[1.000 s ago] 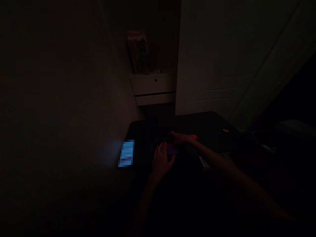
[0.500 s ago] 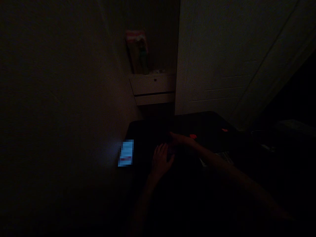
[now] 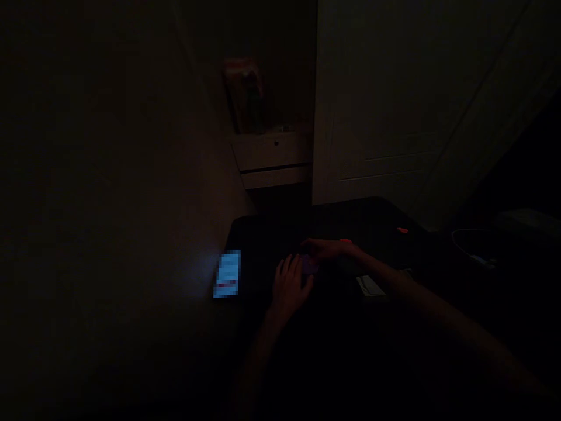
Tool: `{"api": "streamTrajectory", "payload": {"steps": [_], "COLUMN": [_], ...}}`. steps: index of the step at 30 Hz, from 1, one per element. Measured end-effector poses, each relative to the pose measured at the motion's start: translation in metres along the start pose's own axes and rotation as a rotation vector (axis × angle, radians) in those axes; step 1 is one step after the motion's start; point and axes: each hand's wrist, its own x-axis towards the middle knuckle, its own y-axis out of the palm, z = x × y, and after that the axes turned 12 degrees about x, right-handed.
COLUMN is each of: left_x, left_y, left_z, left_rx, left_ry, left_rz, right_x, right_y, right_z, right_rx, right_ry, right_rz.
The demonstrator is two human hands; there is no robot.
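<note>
The scene is very dark. My left hand (image 3: 288, 285) lies on the black tabletop (image 3: 258, 234) with its fingers stretched forward and its thumb apart. Just right of its fingers is a small, flat purple thing (image 3: 310, 264), whose kind I cannot make out. My right hand (image 3: 325, 249) reaches in from the right, its fingers bent over the far right side of that purple thing and closed on it. A small red-orange piece (image 3: 345, 241) shows just behind my right wrist. Another red-orange piece (image 3: 402, 230) lies farther right.
A lit, blurred screen (image 3: 228, 275) glows at the table's left edge beside the wall (image 3: 175, 204). A pale flat item (image 3: 370, 285) lies partly under my right forearm. A cable (image 3: 456, 237) curves at the right. Behind stand drawers (image 3: 272, 155) and a pale panel (image 3: 377, 117).
My right hand has shifted slightly right and its fingers bend more. The purple thing between the hands shows more clearly. My left hand has barely moved, and the view has grown darker.
</note>
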Motion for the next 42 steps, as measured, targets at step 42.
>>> {"api": "streamTrajectory", "payload": {"steps": [42], "left_x": [-0.007], "left_y": [0.001], "left_z": [-0.001], "left_rx": [0.048], "left_ry": [-0.053], "left_rz": [-0.040], "right_x": [-0.046], "right_y": [0.068], "right_z": [0.024], "right_rx": [-1.015], "right_ry": [-0.455], "right_rz": [-0.299]}}
